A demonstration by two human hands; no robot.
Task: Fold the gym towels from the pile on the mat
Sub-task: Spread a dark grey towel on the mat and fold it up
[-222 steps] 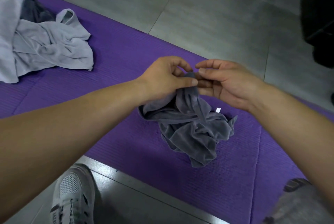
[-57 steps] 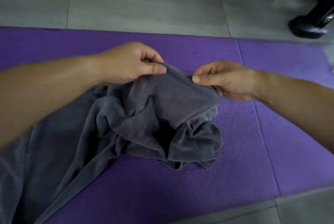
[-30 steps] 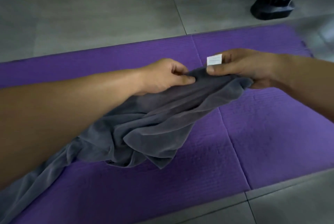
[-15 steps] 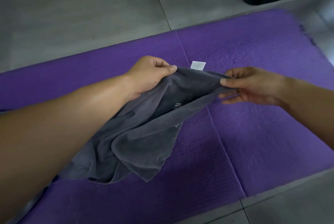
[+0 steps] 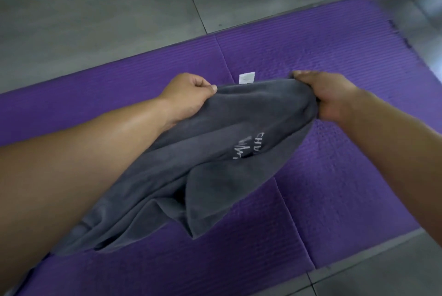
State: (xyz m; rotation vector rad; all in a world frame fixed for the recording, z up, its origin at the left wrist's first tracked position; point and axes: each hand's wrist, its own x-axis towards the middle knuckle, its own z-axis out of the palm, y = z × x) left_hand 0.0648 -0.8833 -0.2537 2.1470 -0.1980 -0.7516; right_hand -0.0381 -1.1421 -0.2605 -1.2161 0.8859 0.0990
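The grey towel (image 5: 215, 157) hangs limp, soft and light; your left hand (image 5: 186, 97) and right hand (image 5: 327, 97) pinch its far edge, fingers (image 5: 201, 82) curled, so take hold at the corners.

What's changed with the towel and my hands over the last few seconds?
The grey towel, earlier a crumpled heap, is opened out: the left hand and right hand moved apart along its top edge, stretching it; white lettering now shows. Both hands kept hold; its lower end still lies on the purple mat.
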